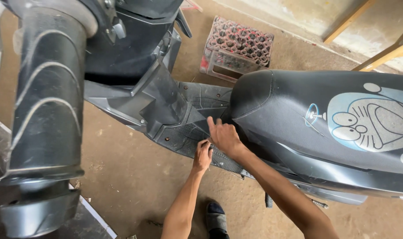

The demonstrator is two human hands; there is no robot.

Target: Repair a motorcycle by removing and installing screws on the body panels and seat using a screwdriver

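One scooter, one crate, two hands of mine at work. My left hand (pixel 202 156) rests on the outer edge of the scooter's footboard (pixel 197 128), fingers curled together, pinching something too small to make out. My right hand (pixel 225 136) lies flat just beside it, fingers spread against the footboard where it meets the front of the seat (pixel 290 110). The footboard is dark grey plastic, ribbed and dusty, with small screws showing. The seat is black, bearing one pale blue cartoon cat picture (pixel 372 121). The handlebar grip (pixel 49 93) looms close at left. One red plastic crate (pixel 234 48) stands on the dirt floor (pixel 130 177) beyond.
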